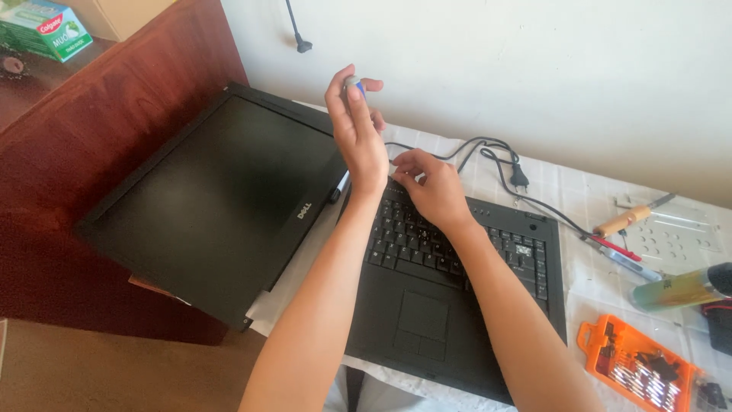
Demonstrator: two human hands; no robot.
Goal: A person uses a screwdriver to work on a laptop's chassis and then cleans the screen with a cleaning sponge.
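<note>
In the upper left corner of the frame a green and white carton with a red patch lies on a dark wooden desk. At the lower right, an orange plastic case of screwdriver bits lies open on the white tablecloth, and above it is a yellow-green cylinder on its side.

A black laptop sits in the middle of the frame, opened flat, its dark screen leaning back against the desk, with a small silver logo on the bezel.

The left hand is raised above the laptop hinge, wrist bent, fingers curled around the top of a screwdriver with a blue and grey handle; its shaft drops behind the hand toward the hinge. The right hand rests low on the upper edge of the keyboard, fingers bent and pinched together near the hinge; whether it holds anything cannot be told.

A black power cable with a plug trails along the wall at the upper centre.
</note>
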